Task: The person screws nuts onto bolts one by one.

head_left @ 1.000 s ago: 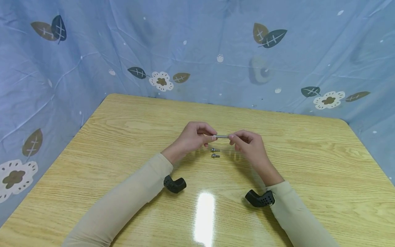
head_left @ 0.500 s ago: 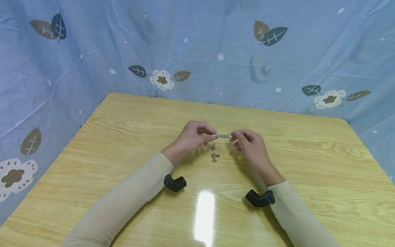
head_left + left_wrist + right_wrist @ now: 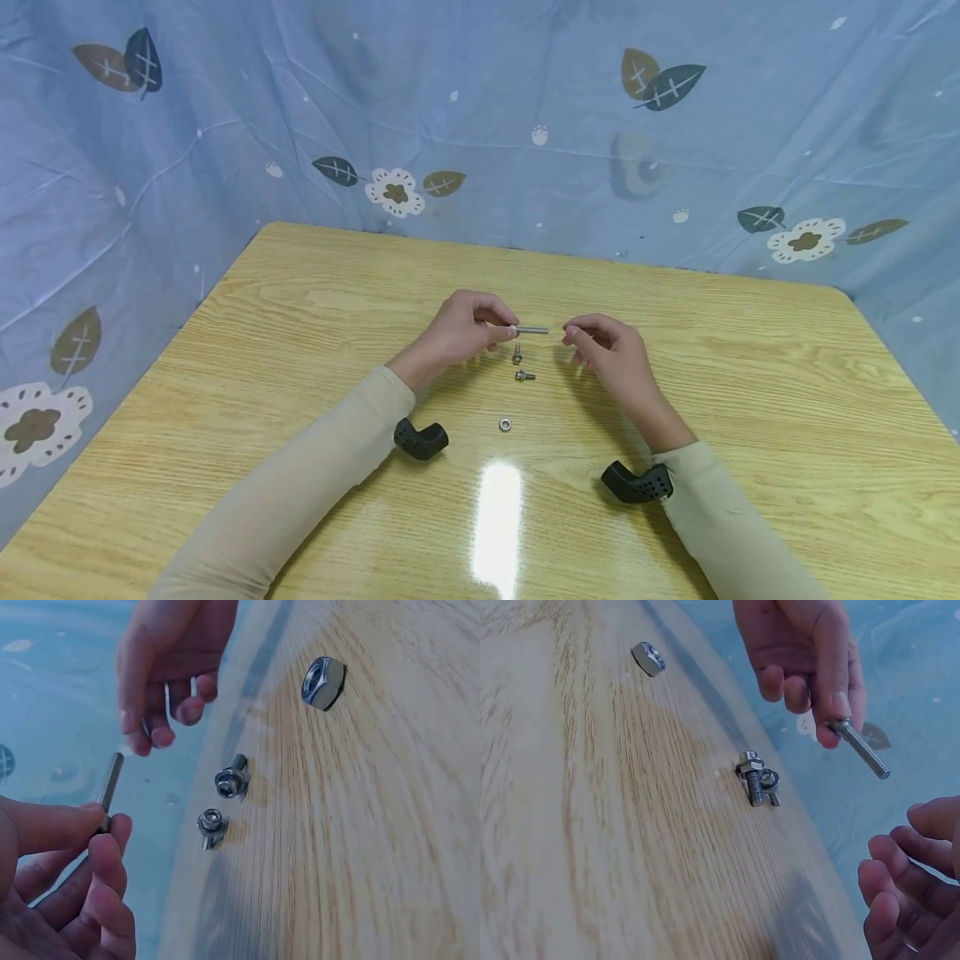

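My left hand (image 3: 468,327) pinches one end of a long threaded bolt (image 3: 533,330) between thumb and fingertips. The bolt points to the right, its gripped end hidden by the fingers; its threads show in the right wrist view on the bolt shaft (image 3: 865,752). A short gap past the free end, my right hand (image 3: 609,343) hovers with loosely bent fingers and nothing in them. Below, two short screws (image 3: 517,355) (image 3: 526,376) with washers lie on the table. Nearer the body, a hex nut (image 3: 506,425) lies on the wood, large in the left wrist view as the nut (image 3: 324,683).
The wooden table (image 3: 360,517) has rounded far corners. A blue curtain (image 3: 480,100) with leaf and flower prints hangs behind and to the left. Black wrist mounts (image 3: 421,439) (image 3: 637,482) sit on both sleeves, low over the table.
My right fingers have let go of the bolt's free end and drawn slightly away. A nut has appeared by the screws and moved toward the body; one screw has turned. The left hand shifted slightly left.
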Available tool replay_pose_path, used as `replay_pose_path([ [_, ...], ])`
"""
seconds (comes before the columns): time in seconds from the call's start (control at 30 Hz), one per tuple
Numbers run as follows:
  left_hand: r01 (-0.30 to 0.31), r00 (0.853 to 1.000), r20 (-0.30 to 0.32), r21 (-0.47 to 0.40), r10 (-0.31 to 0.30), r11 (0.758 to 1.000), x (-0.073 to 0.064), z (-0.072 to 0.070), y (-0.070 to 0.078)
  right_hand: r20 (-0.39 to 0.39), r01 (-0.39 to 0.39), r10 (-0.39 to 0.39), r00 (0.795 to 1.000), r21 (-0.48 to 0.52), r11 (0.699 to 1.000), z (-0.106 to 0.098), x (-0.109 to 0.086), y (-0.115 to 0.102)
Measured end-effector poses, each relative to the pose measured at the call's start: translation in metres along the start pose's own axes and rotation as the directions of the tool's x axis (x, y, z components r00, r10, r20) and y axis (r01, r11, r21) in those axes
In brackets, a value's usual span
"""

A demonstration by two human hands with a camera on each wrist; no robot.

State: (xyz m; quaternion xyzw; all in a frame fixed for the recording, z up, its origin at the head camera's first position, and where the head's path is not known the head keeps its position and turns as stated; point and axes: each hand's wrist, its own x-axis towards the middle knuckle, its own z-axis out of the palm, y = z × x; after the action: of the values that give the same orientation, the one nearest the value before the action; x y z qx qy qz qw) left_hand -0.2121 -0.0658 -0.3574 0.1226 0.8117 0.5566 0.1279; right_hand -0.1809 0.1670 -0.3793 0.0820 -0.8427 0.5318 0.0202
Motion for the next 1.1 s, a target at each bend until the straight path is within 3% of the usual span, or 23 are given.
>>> replay_pose_path([
  [0.2, 0.019, 1.000, -0.013, 0.013, -0.019, 1.000, -0.002, -0.004, -0.003, 0.044, 0.037, -0.036, 0.998, -0.032, 0.999, 0.000, -0.001, 0.000],
  [0.57, 0.035, 0.999, 0.028, 0.057, -0.036, 0.998, -0.013, -0.013, -0.006, 0.158, 0.073, -0.054, 0.986, -0.116, 0.991, 0.006, -0.008, -0.007],
  [0.83, 0.061, 0.992, 0.105, 0.103, -0.072, 0.993, -0.025, -0.021, -0.013, 0.275, 0.128, -0.085, 0.958, -0.146, 0.981, 0.010, -0.020, -0.007],
  [1.1, 0.054, 0.979, 0.189, 0.122, -0.077, 0.991, -0.042, -0.031, -0.025, 0.379, 0.200, -0.136, 0.915, -0.134, 0.971, 0.020, -0.031, -0.010],
])
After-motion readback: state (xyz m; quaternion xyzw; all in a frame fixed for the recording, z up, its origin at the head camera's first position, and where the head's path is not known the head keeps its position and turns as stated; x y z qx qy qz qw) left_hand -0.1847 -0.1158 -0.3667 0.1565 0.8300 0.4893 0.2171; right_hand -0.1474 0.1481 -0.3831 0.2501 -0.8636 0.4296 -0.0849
